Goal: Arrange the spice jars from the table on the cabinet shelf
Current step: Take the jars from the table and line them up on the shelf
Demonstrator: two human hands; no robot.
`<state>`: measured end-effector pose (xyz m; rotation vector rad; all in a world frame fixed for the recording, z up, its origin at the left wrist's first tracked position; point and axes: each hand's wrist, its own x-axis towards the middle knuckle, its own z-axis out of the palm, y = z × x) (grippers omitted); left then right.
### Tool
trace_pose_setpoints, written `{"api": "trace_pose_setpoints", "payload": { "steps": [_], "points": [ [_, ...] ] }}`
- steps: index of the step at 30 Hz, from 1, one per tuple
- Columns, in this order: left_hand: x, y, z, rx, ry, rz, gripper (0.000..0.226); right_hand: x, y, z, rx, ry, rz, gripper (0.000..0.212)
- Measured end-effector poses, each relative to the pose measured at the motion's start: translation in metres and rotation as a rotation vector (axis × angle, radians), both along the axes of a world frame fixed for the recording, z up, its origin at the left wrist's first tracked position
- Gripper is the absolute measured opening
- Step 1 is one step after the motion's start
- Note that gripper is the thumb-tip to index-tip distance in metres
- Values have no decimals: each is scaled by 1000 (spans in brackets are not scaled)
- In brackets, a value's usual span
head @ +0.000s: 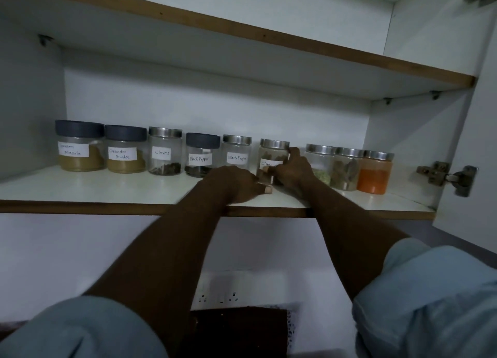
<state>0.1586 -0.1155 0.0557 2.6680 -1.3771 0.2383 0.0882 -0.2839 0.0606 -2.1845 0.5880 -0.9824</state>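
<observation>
A row of several labelled spice jars stands on the white cabinet shelf point(107, 188). From the left: a masala jar point(79, 145), coriander powder point(125, 149), cloves point(164, 151), and two black pepper jars point(201, 155) point(236, 153). My right hand point(293, 168) grips the cinnamon jar point(272, 153) from its right side, thumb across the front. My left hand point(236, 183) rests on the shelf just left of that jar, its fingers lying flat. Right of my hand stand three steel-lidded jars, the last holding orange powder point(375, 172).
An upper shelf point(269, 39) overhangs the row. The open cabinet door and its hinge point(446, 176) are at the right end. Below the shelf is a white wall with a socket panel point(219, 295).
</observation>
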Motion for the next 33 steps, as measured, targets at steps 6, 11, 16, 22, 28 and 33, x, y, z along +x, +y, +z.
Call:
{"api": "trace_pose_setpoints", "payload": {
  "steps": [6,11,16,22,28,33],
  "points": [
    [-4,-13,1,8,-26,102,87,5,-13,11,26,130,99,73],
    [4,-24,-4,-48,-61,131,76,15,-18,-1,-15,85,59,66],
    [8,-28,-5,-35,-90,133,75,19,-24,-2,-88,89,40,65],
    [4,-27,-2,-27,-72,124,70,20,-25,-6,-139,100,45,64],
    [1,-26,-2,-33,-58,108,69,22,-25,-5,-178,135,29,65],
    [0,-26,-1,-17,-62,113,70,22,-24,-6,-193,122,23,64]
  ]
}}
